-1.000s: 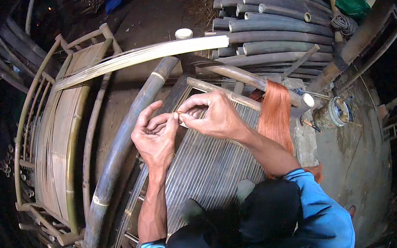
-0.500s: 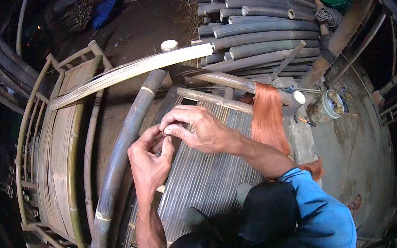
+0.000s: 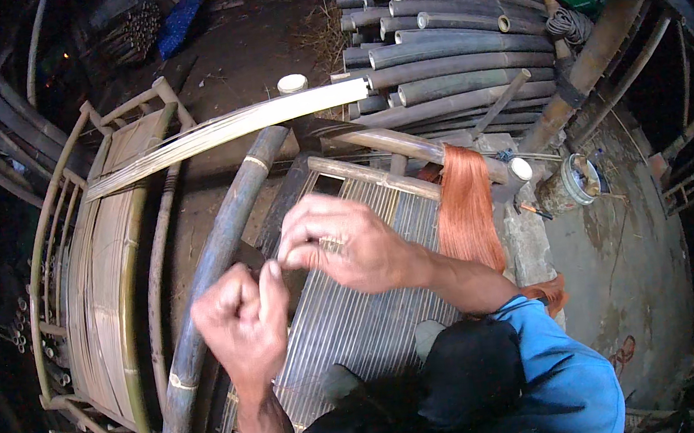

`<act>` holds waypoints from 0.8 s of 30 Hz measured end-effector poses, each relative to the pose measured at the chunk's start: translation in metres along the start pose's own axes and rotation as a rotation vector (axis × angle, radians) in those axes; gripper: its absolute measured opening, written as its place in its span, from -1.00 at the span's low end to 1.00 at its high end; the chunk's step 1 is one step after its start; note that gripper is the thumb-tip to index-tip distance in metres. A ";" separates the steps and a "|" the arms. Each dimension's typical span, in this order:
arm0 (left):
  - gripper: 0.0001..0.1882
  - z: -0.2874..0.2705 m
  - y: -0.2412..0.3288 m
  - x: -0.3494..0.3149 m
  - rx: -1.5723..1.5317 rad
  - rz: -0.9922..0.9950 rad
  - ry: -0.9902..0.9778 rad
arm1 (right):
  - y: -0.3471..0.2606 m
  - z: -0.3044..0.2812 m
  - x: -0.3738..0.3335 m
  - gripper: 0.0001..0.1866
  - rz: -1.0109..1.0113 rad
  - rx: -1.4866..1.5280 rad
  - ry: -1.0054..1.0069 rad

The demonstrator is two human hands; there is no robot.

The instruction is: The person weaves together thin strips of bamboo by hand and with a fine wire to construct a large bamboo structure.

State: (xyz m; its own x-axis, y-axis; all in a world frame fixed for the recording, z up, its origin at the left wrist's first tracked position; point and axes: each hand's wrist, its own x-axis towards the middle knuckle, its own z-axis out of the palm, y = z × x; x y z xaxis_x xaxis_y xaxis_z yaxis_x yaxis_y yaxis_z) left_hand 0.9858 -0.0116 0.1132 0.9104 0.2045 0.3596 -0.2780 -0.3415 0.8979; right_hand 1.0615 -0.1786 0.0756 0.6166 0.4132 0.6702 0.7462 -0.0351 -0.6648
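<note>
My left hand [image 3: 244,320] is closed in a fist, its thumb raised against the fingertips of my right hand [image 3: 350,246]. My right hand's thumb and fingers are pinched together there. Whatever lies in them is too small and blurred to make out. Beneath both hands is a frame of narrow parallel slats [image 3: 365,312], on which my feet rest. A thick dark bamboo pole [image 3: 218,238] runs just left of my left hand. Beyond my right wrist, a bundle of orange-brown strands [image 3: 467,212] drapes over a horizontal bamboo pole [image 3: 385,140].
At left stands a bamboo bench [image 3: 130,281] with pale split bamboo [image 3: 237,132] lying across it. Dark bamboo poles [image 3: 465,48] are stacked at the back. On the right are a bucket [image 3: 568,183], an orange-and-black handled tool [image 3: 536,211] and a slanting post [image 3: 594,72].
My left hand has moved left and toward me, and its fingers have curled into a fist. My right hand has dipped slightly toward me, still pinched.
</note>
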 end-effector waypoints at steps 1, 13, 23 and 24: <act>-0.49 -0.004 0.012 -0.007 0.083 0.144 0.001 | -0.008 0.001 -0.003 -0.91 -0.004 0.080 -0.044; -0.73 -0.023 0.011 0.019 0.421 0.207 -0.018 | -0.018 0.006 0.001 -0.79 -0.088 -0.072 -0.162; -0.86 0.016 -0.070 0.015 -0.435 -0.350 -0.146 | 0.030 0.000 -0.010 -0.86 0.322 0.163 0.003; -0.86 0.021 -0.077 0.017 -0.442 -0.349 -0.159 | 0.039 0.000 -0.012 -0.87 0.469 0.432 0.025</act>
State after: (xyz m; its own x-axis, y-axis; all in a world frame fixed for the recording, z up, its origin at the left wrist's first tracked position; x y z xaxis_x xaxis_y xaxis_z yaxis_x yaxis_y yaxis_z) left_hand 1.0294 -0.0009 0.0451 0.9964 0.0843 0.0112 -0.0233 0.1437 0.9893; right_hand 1.0828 -0.1850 0.0418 0.8624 0.4219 0.2798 0.2301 0.1656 -0.9590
